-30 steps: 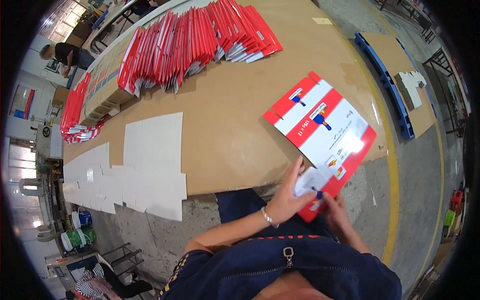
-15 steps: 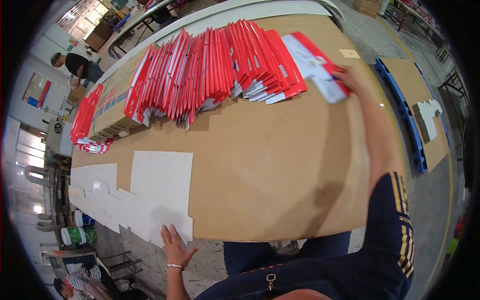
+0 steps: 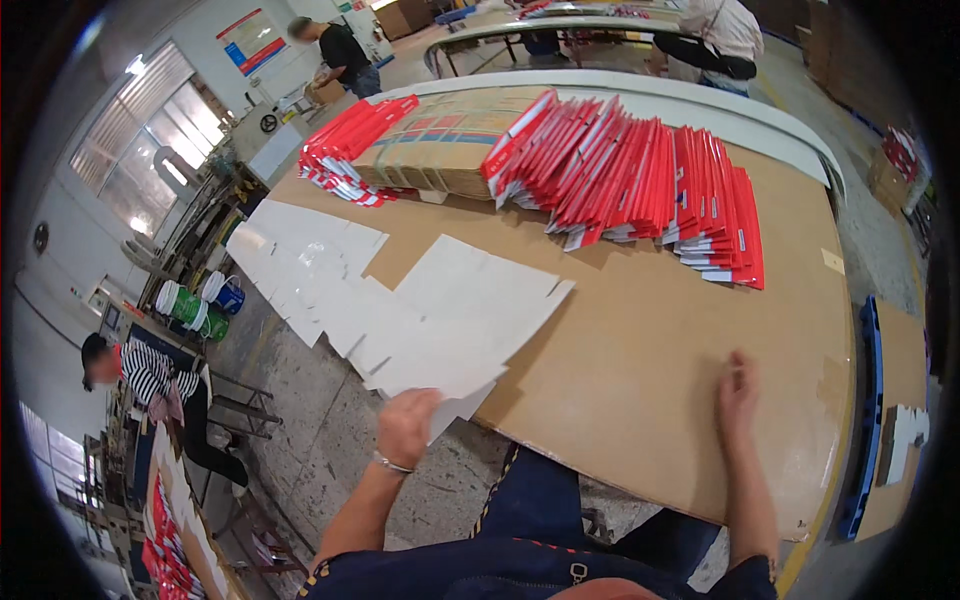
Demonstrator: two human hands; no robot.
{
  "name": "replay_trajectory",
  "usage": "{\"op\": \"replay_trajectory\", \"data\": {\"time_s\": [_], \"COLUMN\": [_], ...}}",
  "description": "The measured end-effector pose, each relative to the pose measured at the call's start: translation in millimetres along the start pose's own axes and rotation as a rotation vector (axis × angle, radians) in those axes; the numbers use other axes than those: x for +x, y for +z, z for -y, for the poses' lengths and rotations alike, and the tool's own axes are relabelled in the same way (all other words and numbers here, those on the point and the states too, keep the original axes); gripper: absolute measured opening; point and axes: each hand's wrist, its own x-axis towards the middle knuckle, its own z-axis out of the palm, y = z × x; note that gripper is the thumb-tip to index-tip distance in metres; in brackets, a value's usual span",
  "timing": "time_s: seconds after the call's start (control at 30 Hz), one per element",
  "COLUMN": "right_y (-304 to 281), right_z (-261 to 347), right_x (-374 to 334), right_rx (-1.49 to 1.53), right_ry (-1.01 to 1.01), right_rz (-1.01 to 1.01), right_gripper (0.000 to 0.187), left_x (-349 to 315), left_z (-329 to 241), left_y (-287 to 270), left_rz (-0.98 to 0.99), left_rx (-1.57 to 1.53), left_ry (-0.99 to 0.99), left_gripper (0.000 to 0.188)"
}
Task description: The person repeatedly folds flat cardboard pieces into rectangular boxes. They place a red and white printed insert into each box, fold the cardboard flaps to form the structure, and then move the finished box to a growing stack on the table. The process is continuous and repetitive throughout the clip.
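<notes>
My left hand (image 3: 408, 428) is closed on the near corner of a white die-cut cardboard sheet (image 3: 460, 300), whose right edge is tilted up off the table. It overlaps more white sheets (image 3: 300, 262) with stepped, notched edges, lying to its left. My right hand (image 3: 738, 395) is over the right part of the brown table top (image 3: 620, 370), holding nothing, its fingers loosely bent and somewhat apart. Beyond it, a long row of red-and-white folded card pieces (image 3: 640, 180) leans along the far side, away from both hands.
A strapped brown cardboard bundle (image 3: 450, 140) sits left of the row, with another red pile (image 3: 350, 145) beyond it. Right of the table is a blue pallet (image 3: 868, 420) bearing cardboard. A seated person in stripes (image 3: 150, 380) and several buckets (image 3: 185, 305) are at left; others work farther back.
My right hand has let go of a red-and-white card piece by the row's right end and drawn back nearer. My left hand has closed on the white sheet, lifting its edge. The view has turned left.
</notes>
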Motion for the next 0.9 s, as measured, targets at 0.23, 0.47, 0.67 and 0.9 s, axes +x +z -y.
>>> {"op": "replay_trajectory", "data": {"time_s": [0.23,0.47,0.67,0.9], "right_y": [38.9,-85.6,-165.5,-162.5], "right_z": [175.1,118.0,94.0,83.5], "right_x": [-132.5,-148.7,-184.8,-227.4], "right_rx": [-0.076,0.020,0.021,-0.529], "right_ry": [-0.697,-0.188,0.078,-0.079], "right_rz": [0.547,0.216,0.105,0.121], "right_gripper": [0.039,0.029,0.016,0.029], "left_x": [-33.1,-22.7,-4.6,-19.5], "left_z": [-131.4,-76.3,-80.1,-130.0], "left_y": [16.2,57.7,124.1,141.2], "left_rz": [0.251,0.305,0.481,0.194], "left_rx": [-0.386,-0.207,-0.634,-0.626], "left_ry": [0.389,0.366,0.492,0.010], "left_gripper": [0.031,0.060,0.038,0.045]}}
